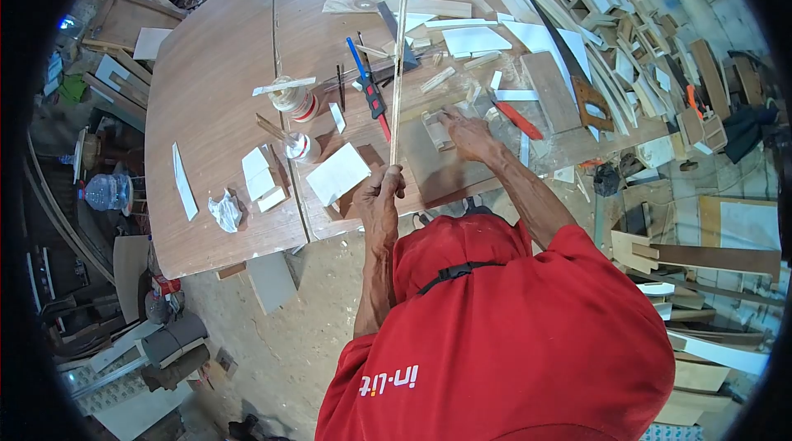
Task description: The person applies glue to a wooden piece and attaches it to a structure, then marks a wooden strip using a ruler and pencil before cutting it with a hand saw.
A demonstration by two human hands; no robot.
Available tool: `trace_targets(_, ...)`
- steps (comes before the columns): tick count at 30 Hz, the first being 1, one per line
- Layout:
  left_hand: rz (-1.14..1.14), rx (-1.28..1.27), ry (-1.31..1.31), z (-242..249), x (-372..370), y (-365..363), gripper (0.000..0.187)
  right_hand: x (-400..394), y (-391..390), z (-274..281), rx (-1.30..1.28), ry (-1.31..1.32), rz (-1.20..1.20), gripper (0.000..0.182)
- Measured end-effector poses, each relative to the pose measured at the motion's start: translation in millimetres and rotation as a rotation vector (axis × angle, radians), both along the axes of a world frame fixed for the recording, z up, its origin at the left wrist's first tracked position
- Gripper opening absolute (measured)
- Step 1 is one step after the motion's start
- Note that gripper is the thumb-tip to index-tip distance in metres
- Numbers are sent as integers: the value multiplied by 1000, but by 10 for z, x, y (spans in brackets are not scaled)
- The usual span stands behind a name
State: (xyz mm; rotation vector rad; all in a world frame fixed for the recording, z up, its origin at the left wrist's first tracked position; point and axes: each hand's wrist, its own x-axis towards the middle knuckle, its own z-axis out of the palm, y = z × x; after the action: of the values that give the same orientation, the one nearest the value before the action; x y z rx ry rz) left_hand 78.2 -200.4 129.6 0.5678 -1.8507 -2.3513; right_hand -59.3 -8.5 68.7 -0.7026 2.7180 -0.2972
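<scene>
My left hand (381, 192) is closed around the lower end of a long, thin wooden strip (402, 45), held upright at the table's near edge. My right hand (470, 136) is closed, fingers against a small pale wooden block (436, 131) on a brown board (437, 173). Just left of my left hand lies a white-faced block (338, 174). A blue, black and red tool (373, 94) lies beyond the strip. To the right of my right hand are a red-handled tool (520, 120) and a handsaw (592, 107) with a wooden handle.
On the left half of the wooden table (214, 94) stand a white tub (299, 103) with a strip across it and a smaller cup (303, 147) holding a stick. Crumpled plastic (225, 211) lies nearby. Wood offcuts (627, 70) are heaped along the right side.
</scene>
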Motion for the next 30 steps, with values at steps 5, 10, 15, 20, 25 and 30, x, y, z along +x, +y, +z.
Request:
trace_targets(5,-11,-3,8,4,8,-18,24,29,54,-75,33,14,46,67)
trace_targets(10,-18,8,-5,13,11,-23,24,71,24,-10,53,-14,71,65)
trace_targets(15,-29,8,12,-13,-8,-45,25,117,-71,125,78,-33,58,54)
trace_targets(20,-44,5,0,-9,-35,-39,25,160,-97,-27,33,52,29,40)
trace_targets(25,-26,-3,17,-66,-93,-21,26,692,37,196,-211,199,12,32)
trace_targets(30,-68,42,46,-154,-167,12,28,836,626,-122,-521,271,-559,24)
